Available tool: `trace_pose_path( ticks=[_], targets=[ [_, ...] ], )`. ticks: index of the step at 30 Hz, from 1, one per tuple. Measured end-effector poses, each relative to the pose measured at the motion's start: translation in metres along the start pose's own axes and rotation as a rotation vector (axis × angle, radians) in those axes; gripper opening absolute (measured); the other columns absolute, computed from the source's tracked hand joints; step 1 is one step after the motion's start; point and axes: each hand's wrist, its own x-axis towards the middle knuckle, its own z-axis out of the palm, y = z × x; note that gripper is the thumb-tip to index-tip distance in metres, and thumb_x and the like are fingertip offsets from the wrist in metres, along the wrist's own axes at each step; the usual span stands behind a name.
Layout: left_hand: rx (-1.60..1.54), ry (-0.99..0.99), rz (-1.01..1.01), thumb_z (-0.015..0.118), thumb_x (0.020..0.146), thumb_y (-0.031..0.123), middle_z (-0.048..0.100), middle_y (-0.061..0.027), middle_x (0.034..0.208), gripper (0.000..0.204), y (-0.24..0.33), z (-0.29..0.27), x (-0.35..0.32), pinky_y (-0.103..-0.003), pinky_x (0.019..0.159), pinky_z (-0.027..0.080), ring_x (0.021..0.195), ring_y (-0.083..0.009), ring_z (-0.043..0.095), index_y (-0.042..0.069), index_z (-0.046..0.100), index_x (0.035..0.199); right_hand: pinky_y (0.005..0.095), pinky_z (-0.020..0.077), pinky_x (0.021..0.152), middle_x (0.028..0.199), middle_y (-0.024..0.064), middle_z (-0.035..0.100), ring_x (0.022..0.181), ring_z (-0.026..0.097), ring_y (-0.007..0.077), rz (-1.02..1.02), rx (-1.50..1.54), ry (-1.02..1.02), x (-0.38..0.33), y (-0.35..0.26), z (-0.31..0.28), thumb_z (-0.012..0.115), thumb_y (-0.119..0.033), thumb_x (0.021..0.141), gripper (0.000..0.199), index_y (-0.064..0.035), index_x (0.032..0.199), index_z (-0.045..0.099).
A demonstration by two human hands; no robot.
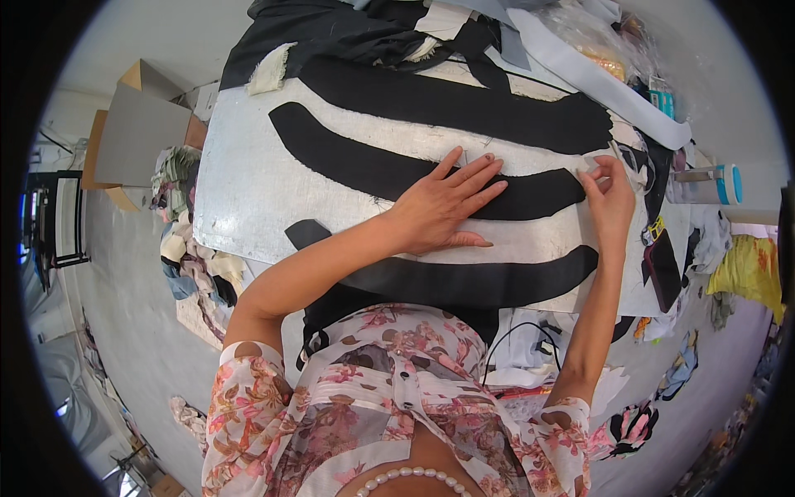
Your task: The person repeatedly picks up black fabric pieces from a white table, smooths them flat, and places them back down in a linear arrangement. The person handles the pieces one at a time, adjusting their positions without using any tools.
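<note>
Three long curved black fabric pieces lie across the pale table. My left hand [443,203] rests palm down on the middle fabric piece [348,161], fingers stretched out and spread. At that piece's right end, my right hand [609,195] is closed in a pinch, thumb against fingers, at the rounded tip. Farther away is a wider black fabric piece [464,108] with a ragged right end. Nearest my body lies another dark fabric piece [480,282], partly hidden under my left forearm.
Dark cloth [306,37] is heaped at the table's far edge, beside a frayed white scrap [271,70]. A white strip [604,83] and a clear jar with a blue lid [708,185] are at the right. A dark phone [662,269] lies by the right edge. Cardboard boxes [141,137] stand left.
</note>
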Motion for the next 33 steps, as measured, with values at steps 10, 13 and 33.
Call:
trace_pose_path(
  ticks=[10,13,33],
  targets=[
    [-0.026,0.155,0.000,0.045,0.093,0.062,0.030,-0.0196,0.155,0.080,0.014,0.008,0.011,-0.054,0.119,0.011,0.148,-0.0302,0.021,0.002,0.038,0.147,0.0205,0.0340,0.049,0.074,-0.0014,0.062,0.057,0.047,0.0030,0.122,0.430,-0.069,0.013,-0.003,-0.001,0.066,-0.012,0.092,0.010,-0.0035,0.096,0.066],
    [-0.167,0.151,-0.025,0.051,0.096,0.049,0.025,-0.0202,0.158,0.071,0.018,0.007,0.020,-0.055,0.119,0.009,0.149,-0.0327,0.019,0.002,0.035,0.147,0.0188,0.0374,0.053,0.073,-0.0024,0.061,0.061,0.051,0.0036,0.058,0.453,-0.065,-0.011,-0.034,0.002,0.066,-0.010,0.092,0.007,-0.0033,0.095,0.066],
    [-0.059,0.293,-0.692,0.049,0.099,0.029,0.029,-0.0130,0.158,0.050,0.001,-0.023,-0.199,-0.059,0.117,0.007,0.147,-0.0356,0.023,0.016,0.043,0.147,0.0388,0.0497,0.065,0.081,0.0087,0.059,0.079,0.063,0.0290,-0.721,0.146,-0.484,-0.132,-0.178,0.152,0.066,-0.006,0.083,0.005,-0.0048,0.082,0.061]
  ],
)
